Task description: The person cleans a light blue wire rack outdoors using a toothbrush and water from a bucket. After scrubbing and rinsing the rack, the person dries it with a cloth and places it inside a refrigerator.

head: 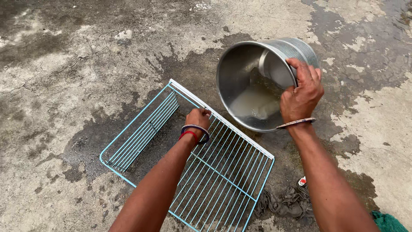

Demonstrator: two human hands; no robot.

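— What are the arms doing?
— Both reach up from the lower frame; the left hand [198,117] is fisted at centre, bangles at its wrist.
— The other?
— The right hand [301,93], centre-right, curls its grip closed.

A rough concrete floor [64,64], patchily wet and dark, carries everything. A pale blue wire rack [223,172] lies flat beneath the left hand [198,118]. A crumpled grey rag [285,202] lies near the right forearm, with green netting [388,222] just right of it.

The only view came from the person's head, looking steeply down, close over the wet concrete ground [64,64] before their outstretched arms.
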